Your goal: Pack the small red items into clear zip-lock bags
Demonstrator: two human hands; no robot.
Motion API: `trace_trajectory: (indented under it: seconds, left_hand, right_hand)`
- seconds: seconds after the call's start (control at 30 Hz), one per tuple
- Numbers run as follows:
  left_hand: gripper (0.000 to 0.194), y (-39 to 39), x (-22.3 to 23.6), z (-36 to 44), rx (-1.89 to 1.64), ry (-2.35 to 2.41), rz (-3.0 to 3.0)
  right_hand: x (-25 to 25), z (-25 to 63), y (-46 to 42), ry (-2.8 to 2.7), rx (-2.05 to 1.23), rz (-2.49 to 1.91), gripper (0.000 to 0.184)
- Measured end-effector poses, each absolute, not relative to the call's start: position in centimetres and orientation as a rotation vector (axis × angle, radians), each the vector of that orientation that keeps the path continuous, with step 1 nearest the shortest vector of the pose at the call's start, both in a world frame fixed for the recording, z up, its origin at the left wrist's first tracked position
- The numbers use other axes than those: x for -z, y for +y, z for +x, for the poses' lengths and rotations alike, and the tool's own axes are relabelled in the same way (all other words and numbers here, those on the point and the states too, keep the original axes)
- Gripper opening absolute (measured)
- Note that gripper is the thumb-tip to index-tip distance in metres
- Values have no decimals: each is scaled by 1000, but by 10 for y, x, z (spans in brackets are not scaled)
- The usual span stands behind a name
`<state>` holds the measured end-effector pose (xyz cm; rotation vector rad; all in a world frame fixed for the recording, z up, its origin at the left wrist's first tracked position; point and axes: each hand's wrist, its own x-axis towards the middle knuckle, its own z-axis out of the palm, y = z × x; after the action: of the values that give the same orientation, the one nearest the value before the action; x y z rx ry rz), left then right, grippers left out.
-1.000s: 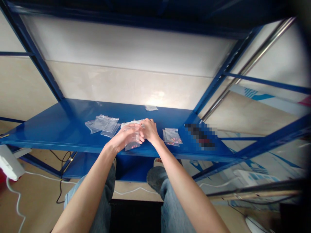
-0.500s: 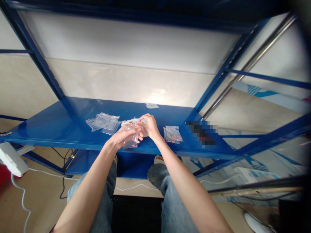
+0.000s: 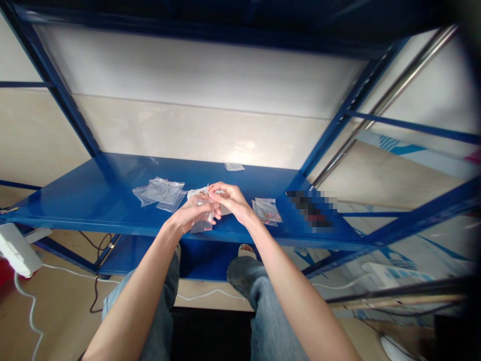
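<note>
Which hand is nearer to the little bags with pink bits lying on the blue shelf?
The right hand: it is just to the left of those bags. The left hand is farther left, holding another clear bag.

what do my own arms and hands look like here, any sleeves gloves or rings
Both forearms are bare, with no sleeve on the visible stretch. The left hand and the right hand wear no gloves. A small dark edge, perhaps clothing, shows by the left arm at the bottom. I see no clear watch or markings; rings are too small to tell.
</note>
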<state>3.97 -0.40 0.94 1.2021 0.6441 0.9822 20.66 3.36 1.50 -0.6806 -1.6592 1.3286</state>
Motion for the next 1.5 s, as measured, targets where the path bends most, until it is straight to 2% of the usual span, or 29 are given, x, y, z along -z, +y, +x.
trace_trajectory:
  seconds: [0.4,0.57,0.73,0.97,1.2,1.33,1.5]
  left_hand:
    - [32,1,-4,38,-1031,584,1137]
    - [47,3,-1,40,-1060,610,1065]
    - [55,1,-1,42,-1040,671,1130]
    - [50,-1,0,43,-925,669,1191]
    - [55,3,-3,47,-1121,690,1228]
    - [54,2,-5,51,-1216,684,1244]
    - [44,6,-2,51,-1410,905,1337]
  right_hand:
    - [-17,211,30,-1681,-1433,-590,28]
    - [-13,212,35,-1722,-1245,-617,23]
    - [-12,213,38,-1577,-1029,-695,22]
    - [-10,219,40,-1343,-818,-768,18]
    - [-17,216,27,-1310,-917,-796,35]
    - [-16,208,19,-1252,-992,-848,28]
    - [-7,199,19,-1289,-936,-851,33]
